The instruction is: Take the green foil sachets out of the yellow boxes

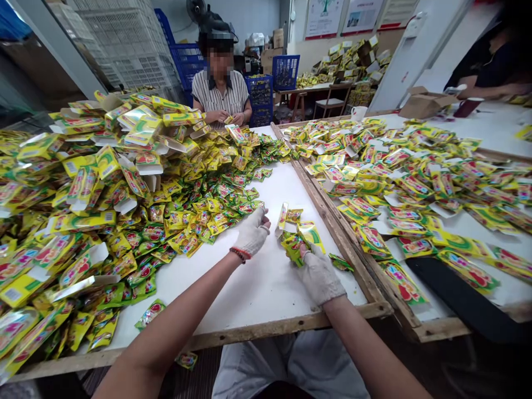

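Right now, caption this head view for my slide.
Gloved right hand holds a bunch of sachets, left hand at the heap of sachets.

R hand (319, 275), gloved, grips a bunch of sachets (296, 244) w/ a small carton (310, 234); L hand (251, 233) at its 9 o'clock, fingers curled by sachet pile (195, 213) on white surface (249, 288).

A small yellow-and-green carton (300, 231) stands open on the white tabletop (257, 288), tilted, its flap up on the far left. Glossy green sachets (293, 247) bunch against its near side, fanned and overlapping.
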Demonstrator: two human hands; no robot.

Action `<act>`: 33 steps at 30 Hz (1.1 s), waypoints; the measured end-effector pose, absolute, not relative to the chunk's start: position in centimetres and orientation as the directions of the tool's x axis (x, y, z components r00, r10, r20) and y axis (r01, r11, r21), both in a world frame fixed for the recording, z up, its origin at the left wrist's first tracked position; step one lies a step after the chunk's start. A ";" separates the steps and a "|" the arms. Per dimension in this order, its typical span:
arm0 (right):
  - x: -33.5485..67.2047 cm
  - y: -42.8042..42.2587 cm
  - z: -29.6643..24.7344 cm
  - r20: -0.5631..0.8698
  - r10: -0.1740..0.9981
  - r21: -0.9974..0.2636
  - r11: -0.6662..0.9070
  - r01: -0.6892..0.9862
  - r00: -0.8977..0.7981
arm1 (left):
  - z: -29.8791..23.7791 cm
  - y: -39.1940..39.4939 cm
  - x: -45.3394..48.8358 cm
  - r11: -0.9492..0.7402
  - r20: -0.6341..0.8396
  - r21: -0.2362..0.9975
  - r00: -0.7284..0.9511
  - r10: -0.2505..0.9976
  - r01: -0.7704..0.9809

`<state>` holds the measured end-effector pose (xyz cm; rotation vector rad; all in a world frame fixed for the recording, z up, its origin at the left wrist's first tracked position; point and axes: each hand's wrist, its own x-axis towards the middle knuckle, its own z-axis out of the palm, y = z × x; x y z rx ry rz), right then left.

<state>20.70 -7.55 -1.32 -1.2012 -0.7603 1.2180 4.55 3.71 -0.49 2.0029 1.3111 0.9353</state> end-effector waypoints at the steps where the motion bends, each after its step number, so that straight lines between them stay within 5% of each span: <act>1: 20.5 -7.5 -1.3 -0.180 0.955 -0.936 -0.092 -0.341 0.236 | -0.5 3.0 4.6 -0.404 0.277 0.714 0.299 0.913 0.572; 4: 20.3 -7.8 -1.4 -0.196 0.949 -0.912 -0.082 -0.402 0.249 | -0.2 2.4 6.1 -0.430 0.272 0.585 0.332 0.903 0.688; 9: 20.6 -8.3 -1.5 -0.219 0.909 -0.895 -0.042 -0.444 0.356 | 1.7 3.2 9.5 -0.190 0.015 0.413 0.203 0.979 0.891; 13: 20.8 -8.4 -1.1 -0.273 0.894 -0.844 -0.046 -0.535 0.354 | 3.2 1.0 8.7 -0.333 0.115 0.119 0.320 0.940 0.936; 16: 20.7 -8.4 -1.2 -0.273 0.912 -0.839 -0.070 -0.540 0.306 | 3.6 -1.7 6.3 -0.370 0.021 0.017 0.369 0.929 0.929; 19: 20.6 -8.3 -1.8 -0.242 0.921 -0.879 -0.076 -0.470 0.304 | 3.5 -3.1 3.4 -0.489 -0.012 -0.039 0.489 0.872 0.872; 24: 20.7 -8.5 -2.3 -0.201 0.936 -0.931 -0.090 -0.354 0.290 | 2.3 -0.9 0.6 -0.608 0.036 -0.321 0.651 0.758 0.726; 29: 20.8 -8.4 -2.6 -0.179 0.952 -0.946 -0.098 -0.309 0.247 | 1.7 2.9 1.7 -0.787 -0.048 -0.330 0.824 0.565 0.520; 33: 20.8 -8.4 -2.6 -0.187 0.949 -0.948 -0.106 -0.300 0.255 | 3.0 3.4 2.1 -0.811 -0.101 -0.283 0.825 0.557 0.512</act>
